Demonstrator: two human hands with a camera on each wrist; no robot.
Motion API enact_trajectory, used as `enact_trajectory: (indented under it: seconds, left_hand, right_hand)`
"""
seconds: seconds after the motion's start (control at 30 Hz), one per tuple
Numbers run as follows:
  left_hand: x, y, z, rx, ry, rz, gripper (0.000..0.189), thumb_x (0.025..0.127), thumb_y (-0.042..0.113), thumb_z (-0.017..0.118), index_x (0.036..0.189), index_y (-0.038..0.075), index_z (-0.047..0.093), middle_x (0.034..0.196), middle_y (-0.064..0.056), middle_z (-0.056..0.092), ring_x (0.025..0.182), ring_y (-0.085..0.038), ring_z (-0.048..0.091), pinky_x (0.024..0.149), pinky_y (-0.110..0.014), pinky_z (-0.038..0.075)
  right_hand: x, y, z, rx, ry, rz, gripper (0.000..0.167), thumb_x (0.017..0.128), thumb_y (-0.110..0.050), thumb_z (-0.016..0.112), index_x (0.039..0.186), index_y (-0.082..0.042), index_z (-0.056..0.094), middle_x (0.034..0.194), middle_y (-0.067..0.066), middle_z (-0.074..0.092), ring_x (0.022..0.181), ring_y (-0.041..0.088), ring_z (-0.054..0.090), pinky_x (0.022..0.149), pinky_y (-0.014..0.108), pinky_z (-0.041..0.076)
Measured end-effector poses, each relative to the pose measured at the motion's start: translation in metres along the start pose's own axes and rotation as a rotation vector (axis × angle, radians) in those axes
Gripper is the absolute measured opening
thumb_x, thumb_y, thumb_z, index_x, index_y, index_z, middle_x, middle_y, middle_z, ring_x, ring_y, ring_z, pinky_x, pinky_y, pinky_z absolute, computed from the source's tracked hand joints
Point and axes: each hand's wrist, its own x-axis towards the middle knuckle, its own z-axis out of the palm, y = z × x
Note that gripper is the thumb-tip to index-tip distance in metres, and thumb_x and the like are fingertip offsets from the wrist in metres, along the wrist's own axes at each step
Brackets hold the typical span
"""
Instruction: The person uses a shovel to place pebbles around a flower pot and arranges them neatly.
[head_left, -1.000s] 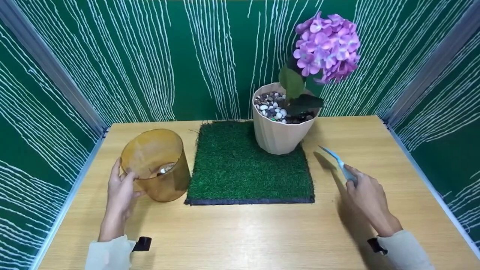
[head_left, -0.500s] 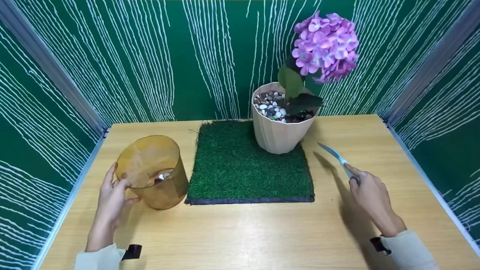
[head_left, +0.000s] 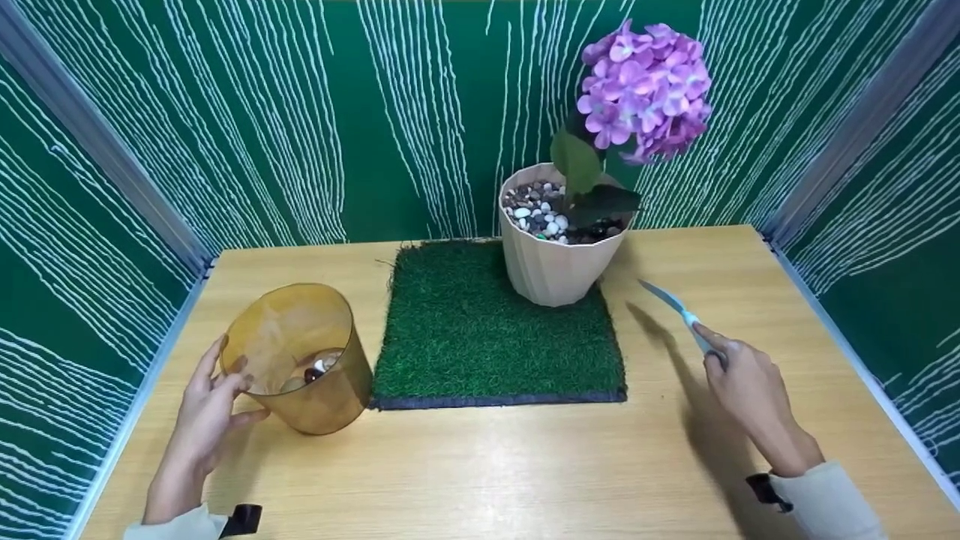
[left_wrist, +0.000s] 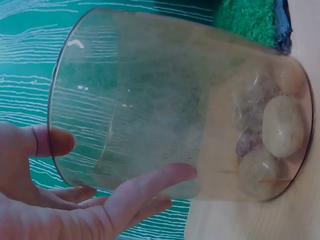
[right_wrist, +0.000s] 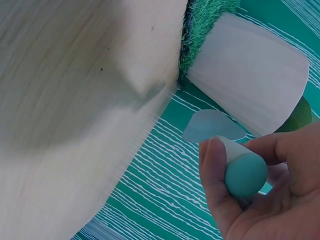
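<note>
My left hand (head_left: 196, 420) grips the near-left rim of a see-through amber cylindrical container (head_left: 334, 401) on the table. Fingertips overlap its wall in the left wrist view. Several rounded stones (left_wrist: 282, 127) lie at the container's bottom. On the right, my right hand (head_left: 754, 390) holds a small light-blue garden trowel (head_left: 664, 296) above the table, blade pointing away and to the left. The end of its teal-and-white handle (right_wrist: 245, 175) shows between the fingers in the right wrist view.
A green turf mat (head_left: 480, 345) lies in the middle of the wooden table (head_left: 487, 465). At its back right stands a pale flowerpot (head_left: 559, 274) with pebbles and a purple hydrangea (head_left: 645, 94). Green walls (head_left: 405, 127) with white streaks enclose the table.
My left hand has drawn the amber container toward me and slightly left. The right hand with the trowel has shifted a little right.
</note>
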Motion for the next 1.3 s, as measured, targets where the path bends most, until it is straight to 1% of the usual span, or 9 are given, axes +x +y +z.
enact_trajectory:
  seconds: [0.23,0.37,0.47,0.67,0.77,0.97,1.1,1.23,1.3]
  left_hand:
    - [-0.001,0.002,-0.009,0.022,-0.046,-0.012,0.088,0.103,-0.001,0.038,0.170,0.026,-0.012,0.176,-0.022,0.004,0.159,-0.045,0.018,0.095,-0.047,0.062]
    - [-0.003,0.002,-0.014,0.025,-0.077,-0.011,0.088,0.101,-0.004,0.036,0.170,0.024,-0.011,0.175,-0.024,0.008,0.159,-0.044,0.019,0.087,-0.039,0.065]
    - [-0.004,0.000,-0.019,0.035,-0.100,-0.009,0.088,0.100,-0.005,0.035,0.171,0.023,-0.010,0.175,-0.025,0.010,0.159,-0.045,0.018,0.089,-0.042,0.064]
    - [-0.004,-0.003,-0.026,0.075,-0.137,-0.006,0.087,0.100,-0.006,0.034,0.171,0.020,-0.010,0.174,-0.028,0.010,0.158,-0.051,0.017,0.095,-0.056,0.060]
    - [-0.005,-0.004,-0.028,0.086,-0.153,-0.003,0.087,0.100,-0.007,0.033,0.171,0.021,-0.008,0.174,-0.028,0.009,0.157,-0.051,0.018,0.096,-0.059,0.059]
    - [-0.007,-0.010,-0.033,0.113,-0.184,0.028,0.086,0.099,-0.008,0.033,0.172,0.020,-0.004,0.173,-0.029,0.013,0.151,-0.044,0.028,0.093,-0.055,0.062]
    - [-0.008,-0.012,-0.035,0.153,-0.195,0.037,0.085,0.099,-0.007,0.034,0.172,0.019,-0.001,0.173,-0.027,0.018,0.145,-0.032,0.040,0.091,-0.051,0.063]
    - [-0.009,-0.014,-0.037,0.151,-0.233,0.034,0.086,0.098,-0.006,0.035,0.172,0.018,0.000,0.173,-0.026,0.017,0.149,-0.038,0.038,0.090,-0.052,0.063]
    - [-0.010,-0.014,-0.038,0.146,-0.243,0.030,0.085,0.098,-0.005,0.035,0.172,0.018,0.002,0.173,-0.025,0.018,0.146,-0.030,0.045,0.090,-0.052,0.063]
  right_hand:
    - [-0.001,0.001,-0.003,0.001,0.003,-0.013,0.046,0.100,0.002,0.051,0.146,0.002,0.060,0.096,0.028,0.061,0.051,0.019,0.041,0.041,0.027,0.032]
    - [-0.002,0.001,-0.005,-0.011,0.022,-0.029,0.046,0.100,0.002,0.051,0.145,0.002,0.061,0.076,0.015,0.052,0.049,0.016,0.038,0.042,0.027,0.030]
    - [-0.002,-0.001,-0.008,-0.017,0.033,-0.041,0.046,0.099,0.003,0.050,0.144,0.003,0.062,0.069,0.007,0.043,0.048,0.015,0.037,0.042,0.027,0.030]
    - [-0.002,-0.005,-0.013,-0.007,0.034,-0.045,0.046,0.099,0.003,0.050,0.145,0.003,0.061,0.082,0.019,0.056,0.050,0.017,0.039,0.042,0.027,0.031]
    - [-0.003,-0.006,-0.014,-0.005,0.037,-0.045,0.046,0.099,0.003,0.051,0.144,0.003,0.061,0.084,0.020,0.057,0.051,0.017,0.039,0.042,0.026,0.031]
    - [-0.006,-0.008,-0.017,-0.003,0.029,-0.036,0.045,0.100,0.002,0.051,0.144,0.003,0.061,0.074,0.011,0.050,0.050,0.016,0.038,0.041,0.026,0.030]
    - [-0.008,-0.011,-0.021,0.002,0.007,-0.007,0.045,0.102,0.000,0.051,0.146,0.001,0.061,0.082,0.017,0.057,0.051,0.017,0.040,0.041,0.026,0.032]
    - [-0.010,-0.014,-0.026,0.014,-0.016,0.018,0.045,0.103,-0.002,0.050,0.147,-0.001,0.061,0.093,0.021,0.061,0.052,0.018,0.042,0.042,0.026,0.033]
    - [-0.009,-0.016,-0.029,0.016,-0.009,0.006,0.045,0.103,-0.002,0.050,0.146,-0.002,0.062,0.085,0.017,0.058,0.051,0.017,0.040,0.041,0.026,0.032]
